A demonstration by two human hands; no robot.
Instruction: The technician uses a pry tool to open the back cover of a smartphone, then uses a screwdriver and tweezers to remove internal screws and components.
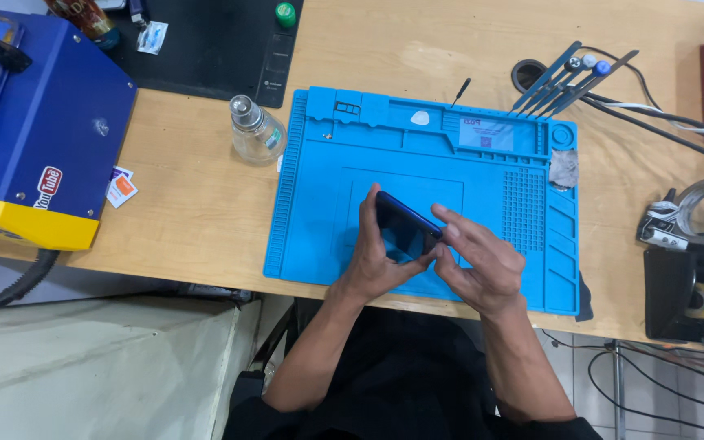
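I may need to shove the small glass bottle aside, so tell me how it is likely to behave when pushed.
The glass bottle looks clear and rounded, so it is probably fragile and could roll if it tips. It stands upright on the bare wooden table, narrow neck up, so a low push would likely slide it. It appears nearly empty, hence probably light.

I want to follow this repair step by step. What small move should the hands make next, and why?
Probably lay the dark blue smartphone flat on the blue silicone work mat: both the left hand and right hand hold it tilted above the mat, no tool in hand.
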